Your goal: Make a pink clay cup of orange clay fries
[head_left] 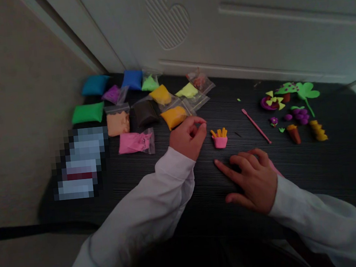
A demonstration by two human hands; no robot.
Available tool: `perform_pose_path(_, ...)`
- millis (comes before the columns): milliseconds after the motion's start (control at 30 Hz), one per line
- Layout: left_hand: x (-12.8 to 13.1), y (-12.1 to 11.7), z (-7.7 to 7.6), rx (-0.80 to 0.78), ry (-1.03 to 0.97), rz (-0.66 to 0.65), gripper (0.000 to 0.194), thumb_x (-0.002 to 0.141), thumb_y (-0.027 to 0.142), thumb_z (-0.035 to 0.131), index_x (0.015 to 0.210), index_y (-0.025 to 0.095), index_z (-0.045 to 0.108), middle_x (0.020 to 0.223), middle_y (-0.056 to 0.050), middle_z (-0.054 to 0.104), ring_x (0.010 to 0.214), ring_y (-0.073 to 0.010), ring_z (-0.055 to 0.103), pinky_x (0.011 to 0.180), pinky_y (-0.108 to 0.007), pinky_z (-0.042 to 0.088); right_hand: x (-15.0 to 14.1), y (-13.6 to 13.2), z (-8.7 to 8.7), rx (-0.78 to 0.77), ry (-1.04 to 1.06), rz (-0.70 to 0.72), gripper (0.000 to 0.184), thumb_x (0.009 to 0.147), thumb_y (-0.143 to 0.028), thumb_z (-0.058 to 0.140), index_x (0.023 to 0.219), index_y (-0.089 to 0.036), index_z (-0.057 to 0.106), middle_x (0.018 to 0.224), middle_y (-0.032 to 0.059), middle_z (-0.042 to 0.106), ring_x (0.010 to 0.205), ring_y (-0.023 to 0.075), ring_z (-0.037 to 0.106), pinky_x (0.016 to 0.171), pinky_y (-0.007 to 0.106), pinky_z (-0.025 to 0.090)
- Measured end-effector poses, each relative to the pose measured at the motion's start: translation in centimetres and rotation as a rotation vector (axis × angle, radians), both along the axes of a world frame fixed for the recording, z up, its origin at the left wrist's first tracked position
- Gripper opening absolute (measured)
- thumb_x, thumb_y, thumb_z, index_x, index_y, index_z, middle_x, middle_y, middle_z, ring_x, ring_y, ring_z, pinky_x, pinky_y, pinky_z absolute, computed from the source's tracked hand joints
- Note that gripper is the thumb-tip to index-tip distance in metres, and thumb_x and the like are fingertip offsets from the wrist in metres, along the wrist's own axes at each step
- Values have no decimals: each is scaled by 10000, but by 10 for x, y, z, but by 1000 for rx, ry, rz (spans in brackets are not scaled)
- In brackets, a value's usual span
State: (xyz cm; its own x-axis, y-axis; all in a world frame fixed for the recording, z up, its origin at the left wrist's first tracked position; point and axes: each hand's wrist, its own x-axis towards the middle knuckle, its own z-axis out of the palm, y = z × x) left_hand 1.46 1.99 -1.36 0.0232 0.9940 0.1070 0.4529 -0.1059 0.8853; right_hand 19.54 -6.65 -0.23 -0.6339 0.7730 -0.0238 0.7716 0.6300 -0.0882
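My left hand (188, 136) hovers just left of a small clay model of fries in a pink box (219, 138), fingertips pinched together on something too small to make out. My right hand (250, 180) rests on the dark table (326, 169) in front of the fries box, index finger stretched out to the left, the other fingers curled; a bit of pink shows under its far side. A thin pink modelling stick (256, 126) lies to the right of the fries.
Several bags of coloured clay lie at the back left, among them orange (173, 116), pink (135, 142), brown (145, 113) and green (88, 113). Finished clay figures sit at the right: a green plant (302, 90), purple grapes (300, 116), a yellow piece (318, 130). A white door stands behind.
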Motion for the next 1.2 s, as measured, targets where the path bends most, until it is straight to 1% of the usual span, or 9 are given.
perform_pose_path(400,3,-1,2,-26,-9,29,108,739,256,514,773,192,593,445,75,400,430,-69,381,470,-221,311,-6,-10,-5,-17,77,44,646,728,-674,342,1245,-298,435,1032,86,557,965,263,439,880,490,198)
perform_pose_path(567,3,-1,2,-22,-9,31,103,736,253,518,764,189,593,441,75,402,427,-68,380,470,-220,312,-1,-3,0,-23,-10,-18,656,754,-649,328,1293,-277,366,1122,115,525,985,275,442,871,498,219)
perform_pose_path(700,2,-1,2,-17,-11,25,108,741,255,512,765,186,591,448,74,408,430,-67,381,470,-218,312,-3,-7,-2,-38,30,24,673,733,-682,315,1282,-298,376,1200,106,500,1037,277,436,903,513,209)
perform_pose_path(800,2,-1,1,-18,-13,19,112,741,254,512,774,182,592,453,71,408,433,-68,384,467,-218,310,-4,-9,-4,-21,45,18,650,743,-669,321,1285,-312,364,1313,104,410,1148,292,372,941,530,174)
perform_pose_path(900,2,-1,1,-20,-24,11,115,742,254,510,778,181,591,453,69,405,437,-69,388,462,-217,306,-4,-7,-3,-28,-1,-38,651,770,-630,326,1302,-254,350,1375,140,316,1225,313,294,958,556,145)
perform_pose_path(1000,2,-1,2,-23,-18,17,117,746,260,505,775,184,588,457,67,413,441,-70,391,460,-217,303,-5,-7,-4,-28,49,35,665,749,-659,325,1299,-286,343,1394,113,296,1259,301,257,979,553,134)
perform_pose_path(1067,2,-1,3,-24,-7,19,120,747,263,504,773,183,589,457,66,416,442,-70,390,461,-217,303,-5,-7,-5,2,79,5,650,735,-670,338,1282,-319,361,1399,99,288,1272,298,238,984,558,121)
perform_pose_path(1133,2,-1,3,-24,1,17,123,746,266,505,771,183,591,454,66,413,441,-70,388,462,-217,303,-5,-7,-5,18,55,-62,639,746,-645,358,1280,-295,374,1404,126,267,1281,315,215,977,572,117)
perform_pose_path(1200,2,-1,3,-21,4,17,122,745,269,505,768,185,591,455,66,416,442,-70,387,462,-216,305,-6,-7,-6,-2,37,-67,651,743,-647,364,1286,-287,367,1405,127,266,1281,314,216,980,573,112)
